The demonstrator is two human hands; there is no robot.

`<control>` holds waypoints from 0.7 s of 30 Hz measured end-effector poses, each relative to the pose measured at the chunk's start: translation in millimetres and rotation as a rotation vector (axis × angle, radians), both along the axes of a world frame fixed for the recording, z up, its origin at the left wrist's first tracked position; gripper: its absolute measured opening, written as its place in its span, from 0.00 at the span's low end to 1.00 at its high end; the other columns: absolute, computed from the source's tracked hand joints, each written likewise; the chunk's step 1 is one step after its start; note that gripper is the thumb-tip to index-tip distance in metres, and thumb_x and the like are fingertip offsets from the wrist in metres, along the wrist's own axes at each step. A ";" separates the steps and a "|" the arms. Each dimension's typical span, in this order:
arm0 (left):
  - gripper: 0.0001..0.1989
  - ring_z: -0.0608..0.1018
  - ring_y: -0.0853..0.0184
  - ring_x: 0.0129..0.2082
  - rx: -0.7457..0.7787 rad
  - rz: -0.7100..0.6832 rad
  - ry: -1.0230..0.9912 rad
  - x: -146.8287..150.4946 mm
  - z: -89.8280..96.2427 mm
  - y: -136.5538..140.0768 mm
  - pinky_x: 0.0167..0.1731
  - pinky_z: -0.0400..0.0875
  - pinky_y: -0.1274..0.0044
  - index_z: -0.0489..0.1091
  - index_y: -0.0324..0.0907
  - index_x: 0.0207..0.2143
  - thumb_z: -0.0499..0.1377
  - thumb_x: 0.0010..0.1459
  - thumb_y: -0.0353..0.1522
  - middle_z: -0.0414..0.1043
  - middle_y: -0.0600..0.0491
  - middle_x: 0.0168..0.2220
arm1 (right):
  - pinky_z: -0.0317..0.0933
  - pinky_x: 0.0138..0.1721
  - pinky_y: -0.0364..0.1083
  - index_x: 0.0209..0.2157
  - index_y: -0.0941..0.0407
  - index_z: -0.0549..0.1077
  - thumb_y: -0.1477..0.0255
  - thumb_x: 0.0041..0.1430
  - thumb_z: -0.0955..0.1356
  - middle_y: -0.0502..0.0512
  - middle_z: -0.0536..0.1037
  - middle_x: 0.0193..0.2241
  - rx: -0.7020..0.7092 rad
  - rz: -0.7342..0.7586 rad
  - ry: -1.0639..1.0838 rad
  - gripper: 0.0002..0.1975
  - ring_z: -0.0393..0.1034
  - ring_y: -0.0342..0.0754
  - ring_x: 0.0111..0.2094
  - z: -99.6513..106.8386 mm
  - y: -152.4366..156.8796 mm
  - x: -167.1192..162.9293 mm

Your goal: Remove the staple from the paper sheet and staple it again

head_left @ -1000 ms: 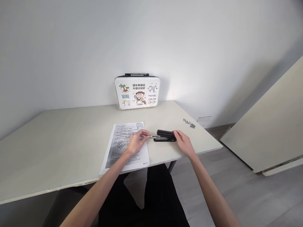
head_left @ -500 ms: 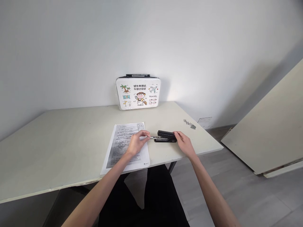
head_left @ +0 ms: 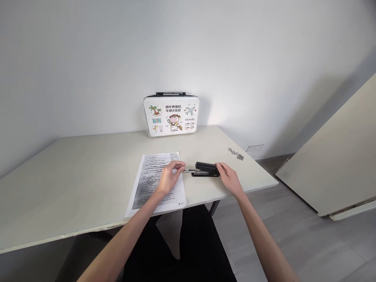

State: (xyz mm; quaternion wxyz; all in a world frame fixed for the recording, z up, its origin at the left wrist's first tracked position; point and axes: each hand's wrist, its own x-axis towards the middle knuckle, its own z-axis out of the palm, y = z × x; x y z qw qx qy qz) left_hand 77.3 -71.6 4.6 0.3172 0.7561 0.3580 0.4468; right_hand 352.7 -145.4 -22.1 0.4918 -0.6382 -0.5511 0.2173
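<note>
A black stapler rests on the table with its top arm raised from the base at the left end. My right hand grips its rear end, thumb and fingers closed around it. At the front, my left hand pinches a thin silvery strip that reaches into the stapler's opening; its exact kind is too small to tell. Beneath my left hand and wrist lies a printed sheet of paper, partly covered by them. To the right of the stapler are several loose strips of staples.
A white case with cartoon pictures and a black handle stands upright against the wall at the table's back. The pale table ends near my lap and to the right. A light panel-like piece of furniture stands on the floor at right.
The fingers of my left hand have shifted slightly at the silvery strip. My right hand and the stapler stay in place, and the view has turned very little.
</note>
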 end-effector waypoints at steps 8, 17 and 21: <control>0.13 0.84 0.58 0.42 -0.030 -0.017 0.003 -0.7 -2.1 1.3 0.52 0.78 0.63 0.78 0.46 0.40 0.63 0.64 0.45 0.83 0.51 0.43 | 0.65 0.52 0.53 0.45 0.51 0.78 0.49 0.70 0.60 0.58 0.83 0.47 -0.010 -0.004 -0.001 0.24 0.75 0.58 0.49 -2.1 0.0 0.9; 0.12 0.84 0.58 0.43 0.100 0.016 0.029 0.2 3.2 -7.0 0.48 0.78 0.65 0.79 0.48 0.39 0.62 0.66 0.44 0.84 0.52 0.42 | 0.63 0.55 0.55 0.45 0.52 0.78 0.48 0.70 0.60 0.59 0.83 0.48 -0.004 -0.002 -0.010 0.25 0.75 0.60 0.50 -2.4 0.1 1.2; 0.12 0.84 0.58 0.43 0.122 -0.005 0.050 1.1 3.7 -8.1 0.49 0.78 0.64 0.79 0.48 0.40 0.60 0.68 0.44 0.83 0.53 0.42 | 0.64 0.53 0.55 0.45 0.52 0.78 0.47 0.70 0.60 0.60 0.83 0.48 -0.014 0.001 -0.006 0.26 0.75 0.60 0.49 -0.9 -0.7 0.9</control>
